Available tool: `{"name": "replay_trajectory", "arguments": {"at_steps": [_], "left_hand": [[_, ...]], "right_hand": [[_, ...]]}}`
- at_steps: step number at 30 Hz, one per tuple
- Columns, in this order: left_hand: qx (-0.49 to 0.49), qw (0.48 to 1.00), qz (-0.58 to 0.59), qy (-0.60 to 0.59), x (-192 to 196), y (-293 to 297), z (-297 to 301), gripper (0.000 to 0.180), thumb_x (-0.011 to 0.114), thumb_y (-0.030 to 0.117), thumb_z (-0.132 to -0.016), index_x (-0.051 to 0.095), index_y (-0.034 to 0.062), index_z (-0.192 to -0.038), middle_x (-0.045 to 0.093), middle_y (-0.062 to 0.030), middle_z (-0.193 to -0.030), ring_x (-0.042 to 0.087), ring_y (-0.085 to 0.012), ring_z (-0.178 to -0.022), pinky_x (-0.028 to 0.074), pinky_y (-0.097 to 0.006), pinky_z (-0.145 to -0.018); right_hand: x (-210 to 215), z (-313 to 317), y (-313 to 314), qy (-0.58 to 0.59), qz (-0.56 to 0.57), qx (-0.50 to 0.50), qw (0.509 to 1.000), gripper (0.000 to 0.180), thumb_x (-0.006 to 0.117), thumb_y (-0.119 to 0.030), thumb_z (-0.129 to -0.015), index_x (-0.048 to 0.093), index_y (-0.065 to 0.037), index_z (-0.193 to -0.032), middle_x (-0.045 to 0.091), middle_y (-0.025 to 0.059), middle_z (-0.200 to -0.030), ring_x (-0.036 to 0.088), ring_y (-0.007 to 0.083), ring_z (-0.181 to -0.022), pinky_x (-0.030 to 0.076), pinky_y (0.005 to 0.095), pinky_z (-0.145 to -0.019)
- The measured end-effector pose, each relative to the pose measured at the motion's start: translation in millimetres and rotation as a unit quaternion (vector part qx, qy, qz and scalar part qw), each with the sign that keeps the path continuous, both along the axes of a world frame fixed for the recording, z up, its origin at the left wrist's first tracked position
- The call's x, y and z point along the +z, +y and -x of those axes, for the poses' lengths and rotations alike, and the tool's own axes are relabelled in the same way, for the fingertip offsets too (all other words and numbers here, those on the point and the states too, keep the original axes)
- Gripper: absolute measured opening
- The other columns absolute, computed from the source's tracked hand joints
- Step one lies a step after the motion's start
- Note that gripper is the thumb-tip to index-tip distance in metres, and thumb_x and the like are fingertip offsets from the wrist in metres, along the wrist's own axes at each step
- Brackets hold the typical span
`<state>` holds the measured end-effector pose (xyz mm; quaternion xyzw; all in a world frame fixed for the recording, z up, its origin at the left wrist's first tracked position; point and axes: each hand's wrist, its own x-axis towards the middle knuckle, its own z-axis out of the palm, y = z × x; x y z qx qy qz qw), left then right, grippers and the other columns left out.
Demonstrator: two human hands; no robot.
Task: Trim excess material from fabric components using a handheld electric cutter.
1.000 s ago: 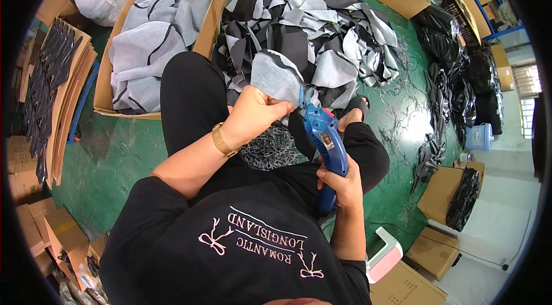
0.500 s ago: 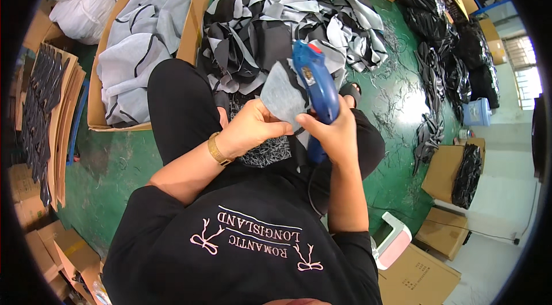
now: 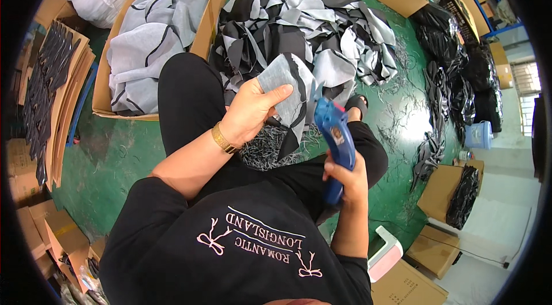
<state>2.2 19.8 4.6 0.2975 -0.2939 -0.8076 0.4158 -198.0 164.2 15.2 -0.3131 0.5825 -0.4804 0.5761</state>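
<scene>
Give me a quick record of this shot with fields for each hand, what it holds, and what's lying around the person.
left hand: grips a grey fabric piece with a black stripe, thumb on top
right hand: wrapped around the handle of a blue tagging gun
gun tip: at the right edge of the fabric piece
lap: small heap of dark thin fasteners
floor ahead: pile of grey-and-black fabric pieces
to the left: cardboard box filled with grey pieces
floor: green

Single head-worn fisheye view, looking steeply down from above the seated person's lap; close on the left hand [image 3: 250, 116] and right hand [image 3: 347, 175] at centre; green floor [image 3: 123, 152] spreads around; cardboard box [image 3: 155, 40] far left; edges bend toward the dark round rim; no second view to compare.
</scene>
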Motion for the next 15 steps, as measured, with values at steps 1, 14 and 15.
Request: {"name": "replay_trajectory", "arguments": {"at_steps": [1,14,15], "left_hand": [[0.001,1.0,0.0,0.0,-3,-2,-1,0.019,0.065,0.015,-0.089,0.063,0.0052,-0.105,0.067,-0.0002,-0.094,0.063,-0.0056,-0.078,0.048,-0.019,-0.063],[-0.023,0.995,0.07,-0.069,1,-5,-7,0.023,0.062,0.011,-0.09,0.062,0.0009,-0.11,0.067,-0.0046,-0.1,0.065,-0.0115,-0.085,0.054,-0.027,-0.075],[-0.025,0.995,0.075,-0.068,4,-5,-7,0.023,0.062,0.011,-0.09,0.062,0.0009,-0.11,0.067,-0.0046,-0.099,0.065,-0.011,-0.085,0.054,-0.027,-0.075]], "right_hand": [[0,-1,7,0.005,-0.01,0.006,1.0,0.039,0.071,-0.006,-0.065,0.056,0.006,-0.099,0.058,0.0079,-0.073,0.057,0.0163,-0.058,0.048,0.0278,-0.053],[5,-4,16,0.028,-0.035,0.03,0.999,0.037,0.068,0.0,-0.065,0.056,0.007,-0.099,0.058,0.0074,-0.074,0.057,0.0149,-0.056,0.047,0.0263,-0.051],[6,-4,15,0.034,-0.033,0.031,0.998,0.037,0.068,0.0,-0.065,0.055,0.007,-0.099,0.058,0.0075,-0.074,0.057,0.015,-0.056,0.047,0.0264,-0.051]]}}
